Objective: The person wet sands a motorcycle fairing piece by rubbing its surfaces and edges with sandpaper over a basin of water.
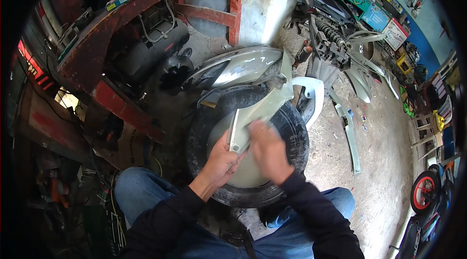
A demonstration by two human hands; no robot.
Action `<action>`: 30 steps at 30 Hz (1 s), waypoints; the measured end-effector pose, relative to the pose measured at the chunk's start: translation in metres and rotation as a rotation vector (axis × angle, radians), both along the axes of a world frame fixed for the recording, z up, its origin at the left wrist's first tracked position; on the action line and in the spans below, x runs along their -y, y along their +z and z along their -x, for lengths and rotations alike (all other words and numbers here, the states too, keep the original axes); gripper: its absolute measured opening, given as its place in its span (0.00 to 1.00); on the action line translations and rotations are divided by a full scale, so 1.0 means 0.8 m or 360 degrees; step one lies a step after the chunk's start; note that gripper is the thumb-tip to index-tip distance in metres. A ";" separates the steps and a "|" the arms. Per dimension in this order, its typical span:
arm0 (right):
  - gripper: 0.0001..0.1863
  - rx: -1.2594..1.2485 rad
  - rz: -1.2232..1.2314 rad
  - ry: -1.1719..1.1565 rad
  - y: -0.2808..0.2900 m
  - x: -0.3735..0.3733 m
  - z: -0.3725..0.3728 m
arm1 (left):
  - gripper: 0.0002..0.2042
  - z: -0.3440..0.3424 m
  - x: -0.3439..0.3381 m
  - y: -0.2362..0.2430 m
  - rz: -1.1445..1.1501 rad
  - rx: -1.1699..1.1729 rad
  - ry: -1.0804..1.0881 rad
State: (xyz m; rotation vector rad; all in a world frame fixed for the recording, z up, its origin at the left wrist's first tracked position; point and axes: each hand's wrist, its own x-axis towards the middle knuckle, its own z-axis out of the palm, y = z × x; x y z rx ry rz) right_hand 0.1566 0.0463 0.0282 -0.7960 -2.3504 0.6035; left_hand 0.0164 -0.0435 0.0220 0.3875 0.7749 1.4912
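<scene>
My left hand (217, 164) is closed around the lower end of a long, pale grey-green motorcycle body panel (260, 112). The panel slants up and to the right over a round black tub (198, 164) that stands between my knees. Cloudy, greyish liquid (245, 176) lies in the tub. My right hand (270, 156) is against or just over the panel's lower part, smeared by motion. Whether it holds anything under its fingers cannot be seen. A small tan block (210, 99) sits at the tub's upper left rim.
Behind the tub lie a silver fairing (248, 66) and a white curved panel (316, 96). On the concrete floor to the right is a narrow grey-green strip (349, 137). A red frame (127, 108) and a dark tank (155, 42) stand left; a partly stripped motorcycle (335, 40) stands far right.
</scene>
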 end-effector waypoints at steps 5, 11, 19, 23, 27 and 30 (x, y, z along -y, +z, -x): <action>0.22 -0.0099 -0.0067 0.0090 -0.010 -0.026 -0.016 | 0.45 -0.010 -0.004 -0.004 -0.0012 -0.0001 0.0062; 0.23 -0.0196 -0.0109 0.0247 -0.008 0.017 -0.011 | 0.26 0.008 -0.011 0.004 0.0020 0.0394 0.0122; 0.22 -0.0223 -0.0093 0.0301 -0.012 0.004 -0.008 | 0.45 0.022 -0.003 -0.024 -0.0054 0.0394 -0.0024; 0.20 -0.0162 -0.0096 0.0263 0.003 0.037 -0.003 | 0.57 0.007 -0.005 0.019 -0.0031 0.0403 0.0044; 0.20 -0.0156 -0.0134 0.0258 -0.001 -0.004 -0.001 | 0.60 0.011 -0.005 0.005 -0.0113 0.0465 -0.0014; 0.20 -0.0107 -0.0158 0.0120 0.005 0.019 0.004 | 0.61 0.012 -0.009 0.009 -0.0120 0.0397 -0.0036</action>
